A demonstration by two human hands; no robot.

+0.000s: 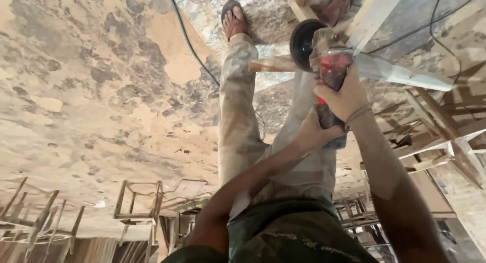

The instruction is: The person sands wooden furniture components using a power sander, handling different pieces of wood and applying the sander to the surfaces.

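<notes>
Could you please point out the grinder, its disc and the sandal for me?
grinder point(332, 70): head view, on its dusty red body above the right hand.
disc point(302, 43): head view, on the dark round face.
sandal point(234, 20): head view, on the red strap.

A dusty red angle grinder point(329, 75) pointed away from the person, its black disc point(304, 44) on edge against a pale wooden bar point(405, 75).
</notes>
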